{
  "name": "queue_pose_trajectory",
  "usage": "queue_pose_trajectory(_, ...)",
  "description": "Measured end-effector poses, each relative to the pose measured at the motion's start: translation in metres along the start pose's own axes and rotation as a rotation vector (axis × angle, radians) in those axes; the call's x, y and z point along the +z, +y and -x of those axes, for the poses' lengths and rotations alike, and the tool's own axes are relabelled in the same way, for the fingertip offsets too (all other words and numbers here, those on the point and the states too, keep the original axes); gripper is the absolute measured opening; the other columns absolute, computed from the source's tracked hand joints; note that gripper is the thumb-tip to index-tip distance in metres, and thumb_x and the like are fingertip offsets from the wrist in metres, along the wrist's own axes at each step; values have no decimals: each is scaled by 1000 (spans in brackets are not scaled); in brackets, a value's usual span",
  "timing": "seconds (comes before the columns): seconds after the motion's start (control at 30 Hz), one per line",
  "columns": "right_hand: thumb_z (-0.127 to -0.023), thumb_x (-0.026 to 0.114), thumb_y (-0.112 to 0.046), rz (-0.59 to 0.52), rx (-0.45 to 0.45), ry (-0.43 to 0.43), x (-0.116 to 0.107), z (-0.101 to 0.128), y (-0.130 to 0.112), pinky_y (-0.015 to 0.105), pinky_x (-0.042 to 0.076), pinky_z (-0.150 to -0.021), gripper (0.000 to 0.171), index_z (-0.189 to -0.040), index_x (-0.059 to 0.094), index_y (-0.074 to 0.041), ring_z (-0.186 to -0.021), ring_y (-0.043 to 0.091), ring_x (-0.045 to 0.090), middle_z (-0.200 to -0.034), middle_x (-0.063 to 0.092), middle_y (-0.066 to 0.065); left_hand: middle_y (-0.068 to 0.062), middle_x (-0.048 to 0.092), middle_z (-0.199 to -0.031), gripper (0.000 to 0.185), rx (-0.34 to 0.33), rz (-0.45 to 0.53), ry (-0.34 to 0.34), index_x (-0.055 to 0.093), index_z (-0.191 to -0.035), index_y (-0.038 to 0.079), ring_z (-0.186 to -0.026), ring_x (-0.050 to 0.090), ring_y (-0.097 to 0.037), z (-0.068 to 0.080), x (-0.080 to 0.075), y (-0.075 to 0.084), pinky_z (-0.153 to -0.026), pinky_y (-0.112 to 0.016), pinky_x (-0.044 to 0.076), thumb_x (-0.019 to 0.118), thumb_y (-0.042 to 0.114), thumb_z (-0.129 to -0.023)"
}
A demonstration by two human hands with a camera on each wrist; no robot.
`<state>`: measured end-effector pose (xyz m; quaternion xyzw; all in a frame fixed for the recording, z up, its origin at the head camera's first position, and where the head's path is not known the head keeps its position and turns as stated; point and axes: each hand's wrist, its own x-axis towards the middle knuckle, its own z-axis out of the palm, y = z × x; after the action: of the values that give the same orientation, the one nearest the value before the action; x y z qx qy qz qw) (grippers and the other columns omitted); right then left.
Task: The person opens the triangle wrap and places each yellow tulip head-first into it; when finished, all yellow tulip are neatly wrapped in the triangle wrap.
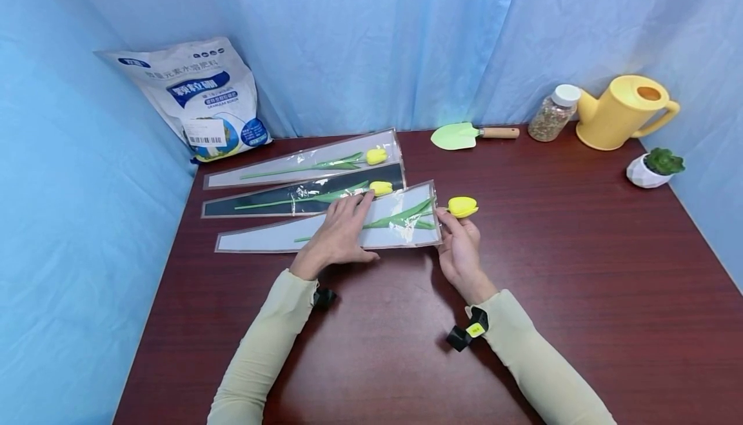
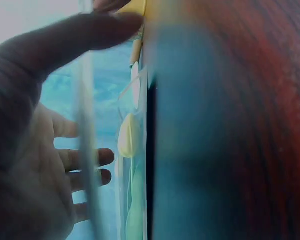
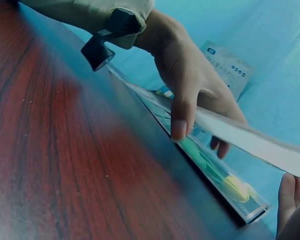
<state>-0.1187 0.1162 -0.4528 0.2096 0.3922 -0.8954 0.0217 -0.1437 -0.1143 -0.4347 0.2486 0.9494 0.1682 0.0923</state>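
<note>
A yellow tulip (image 1: 462,207) has its stem and leaves inside the front flower sleeve (image 1: 264,238), its bloom beyond the mouth. My right hand (image 1: 461,254) pinches the stem below the bloom, at the sleeve's mouth; its fingertips show at that edge in the right wrist view. My left hand (image 1: 342,228) spans the sleeve from above and holds it across its width, thumb on the near edge. In the right wrist view this sleeve (image 3: 255,142) is lifted off the table. Behind it lie a dark-backed sleeve (image 1: 217,208) and a white-backed sleeve (image 1: 223,180), each with a yellow tulip inside.
A fertilizer bag (image 1: 191,99) leans at the back left. Along the back right are a green trowel (image 1: 455,136), a jar of granules (image 1: 551,118), a yellow watering can (image 1: 615,115) and a potted succulent (image 1: 647,172). Blue curtains (image 1: 360,44) border the table (image 1: 580,270).
</note>
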Motion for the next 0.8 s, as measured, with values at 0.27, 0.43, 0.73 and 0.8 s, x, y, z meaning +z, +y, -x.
queue_pose_trajectory(0.27, -100, 56, -8, 28, 21, -33, -1, -1, -4, 21, 57, -62, 7, -99, 55, -14, -70, 3, 68, -79, 70, -7, -18, 47, -135, 112, -19, -44, 71, 22, -158, 9, -125, 47, -34, -3, 2, 0, -108, -49, 41, 88, 31, -70)
queue_pose_trajectory(0.43, -101, 55, -11, 104, 19, -118, -6, -5, -13, 22, 58, -64, 5, -103, 55, -15, -75, 4, 71, -82, 71, -8, -16, 49, -129, 108, -31, -51, 108, 27, -156, 9, -120, 48, -33, -3, 0, 0, -98, -46, 44, 89, 29, -69)
queue_pose_trajectory(0.73, -102, 55, -14, 122, -89, -182, -18, -12, -40, 32, 64, -74, 5, -107, 56, -12, -83, 15, 75, -94, 75, -1, -17, 49, -132, 107, -57, -70, 120, 27, -156, 10, -124, 48, -33, -4, 0, -2, -97, -46, 44, 88, 31, -70)
queue_pose_trajectory(0.8, -101, 56, -13, 121, -109, -175, -19, -12, -43, 32, 64, -74, 4, -105, 57, -11, -83, 15, 75, -95, 75, -1, -17, 49, -132, 108, -63, -71, 112, 27, -157, 10, -123, 48, -33, -4, 0, -2, -97, -46, 44, 88, 31, -70)
